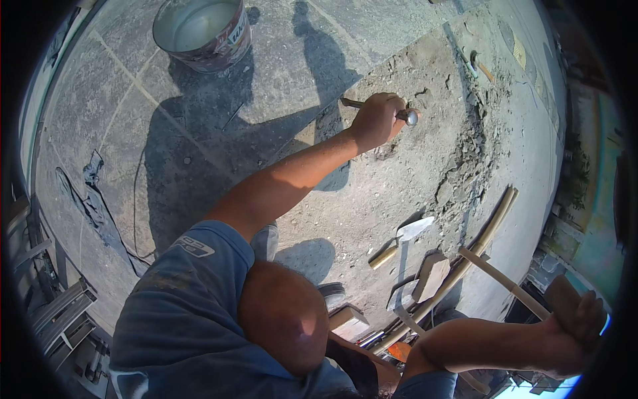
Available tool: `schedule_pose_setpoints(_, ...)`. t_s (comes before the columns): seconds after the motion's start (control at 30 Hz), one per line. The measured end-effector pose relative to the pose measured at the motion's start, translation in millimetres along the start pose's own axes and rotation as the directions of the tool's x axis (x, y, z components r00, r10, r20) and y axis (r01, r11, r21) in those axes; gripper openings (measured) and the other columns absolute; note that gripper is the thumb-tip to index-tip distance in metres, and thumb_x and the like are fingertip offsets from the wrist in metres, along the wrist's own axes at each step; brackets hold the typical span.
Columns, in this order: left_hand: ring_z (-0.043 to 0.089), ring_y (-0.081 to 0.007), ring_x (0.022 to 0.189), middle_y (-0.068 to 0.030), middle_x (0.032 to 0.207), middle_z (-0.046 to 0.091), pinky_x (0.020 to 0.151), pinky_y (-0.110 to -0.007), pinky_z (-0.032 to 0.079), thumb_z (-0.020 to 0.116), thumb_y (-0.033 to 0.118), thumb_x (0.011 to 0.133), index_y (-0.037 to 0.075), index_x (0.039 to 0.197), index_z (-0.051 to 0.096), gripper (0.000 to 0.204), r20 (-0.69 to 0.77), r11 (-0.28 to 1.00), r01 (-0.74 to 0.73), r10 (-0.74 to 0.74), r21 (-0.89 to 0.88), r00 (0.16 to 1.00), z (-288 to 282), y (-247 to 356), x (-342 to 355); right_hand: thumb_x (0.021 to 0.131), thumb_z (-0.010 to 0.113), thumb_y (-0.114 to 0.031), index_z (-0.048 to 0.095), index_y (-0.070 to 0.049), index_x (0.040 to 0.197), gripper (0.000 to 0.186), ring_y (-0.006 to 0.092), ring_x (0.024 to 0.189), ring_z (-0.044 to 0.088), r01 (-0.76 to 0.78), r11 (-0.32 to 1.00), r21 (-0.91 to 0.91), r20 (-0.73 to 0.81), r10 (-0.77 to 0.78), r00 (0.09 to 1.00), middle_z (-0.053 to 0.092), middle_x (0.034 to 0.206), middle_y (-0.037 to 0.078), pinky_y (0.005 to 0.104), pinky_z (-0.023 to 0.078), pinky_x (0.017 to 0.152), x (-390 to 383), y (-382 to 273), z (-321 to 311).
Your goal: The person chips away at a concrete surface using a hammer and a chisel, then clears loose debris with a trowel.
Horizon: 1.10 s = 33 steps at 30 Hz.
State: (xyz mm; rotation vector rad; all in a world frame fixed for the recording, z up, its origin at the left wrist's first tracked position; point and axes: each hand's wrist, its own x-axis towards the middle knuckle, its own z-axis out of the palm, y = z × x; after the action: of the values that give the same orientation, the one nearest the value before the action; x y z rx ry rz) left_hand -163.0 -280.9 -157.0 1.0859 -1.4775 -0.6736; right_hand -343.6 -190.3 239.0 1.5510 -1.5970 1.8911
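Observation:
My left hand (380, 120) is closed round a short metal chisel (410, 118) over the broken, sandy floor patch (399, 173). The chisel's shiny round end faces up, and its dark other end sticks out left of the fist. Raised at the far right, my right hand (579, 329) grips a brown block-shaped thing (563, 302), whose kind I cannot make out. A wooden stick (505, 282) runs up to that block; whether they are joined is unclear. Below the left hand, a trowel (415, 228) with a wooden handle lies on the patch.
A paint bucket (206, 40) stands at the far left. Rubble (465, 169) lines the patch's right side. Nearer are long poles (488, 226), a brick (432, 276) and another block (349, 322). A dark cloth strip (96, 193) lies left; a metal ladder-like frame (63, 319) stands near left.

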Motion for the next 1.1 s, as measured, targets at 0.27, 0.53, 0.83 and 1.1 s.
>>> schedule_pose_setpoints(0.27,0.056,-0.0376,0.062,-0.0183,0.065,0.055,0.058,-0.044,0.043,0.067,0.012,0.075,0.0,0.069,0.056,0.017,0.031,0.987,0.148,-0.15,0.067,0.988,-2.8,-4.9,2.2,0.094,0.057,-0.023,0.048,-0.002,0.083,0.026,0.0067,0.04,0.044,-0.599,0.554,-0.579,0.628,0.771,0.105,0.046,0.053,-0.001,0.0231,0.035,0.036,-235.1,91.9,31.3)
schedule_pose_setpoints(0.53,0.045,-0.0355,0.048,-0.0172,0.054,0.044,0.05,-0.044,0.034,0.061,0.036,0.09,0.001,0.056,0.046,0.051,0.064,0.994,0.112,-0.111,-0.011,0.992,-7.7,-0.6,0.0,0.098,0.041,-0.029,0.046,-0.008,0.071,0.034,0.0102,0.044,0.034,-0.127,0.987,0.096,0.075,0.12,0.99,0.033,0.053,-0.001,0.028,0.038,0.05,-41.5,-11.1,54.5)
schedule_pose_setpoints(0.83,0.052,-0.0366,0.053,-0.0181,0.056,0.05,0.052,-0.046,0.037,0.062,0.03,0.088,0.0,0.061,0.051,0.042,-0.075,0.99,0.109,-0.102,0.091,0.992,0.0,-18.7,3.9,0.094,0.058,-0.02,0.046,-0.005,0.082,0.023,0.0067,0.04,0.041,-0.69,0.558,-0.461,0.645,0.745,0.171,0.047,0.056,0.0,0.023,0.034,0.035,-223.4,79.2,37.1)
schedule_pose_setpoints(1.1,0.057,-0.0369,0.057,-0.0176,0.059,0.055,0.055,-0.046,0.044,0.057,0.036,0.09,0.003,0.062,0.056,0.043,0.098,0.986,0.137,-0.147,0.099,0.984,-8.2,-6.8,1.0,0.096,0.04,-0.029,0.038,-0.009,0.066,0.036,0.0103,0.045,0.032,0.08,0.996,0.039,-0.147,-0.074,0.986,0.031,0.051,-0.001,0.029,0.038,0.053,-35.3,-18.8,76.4)
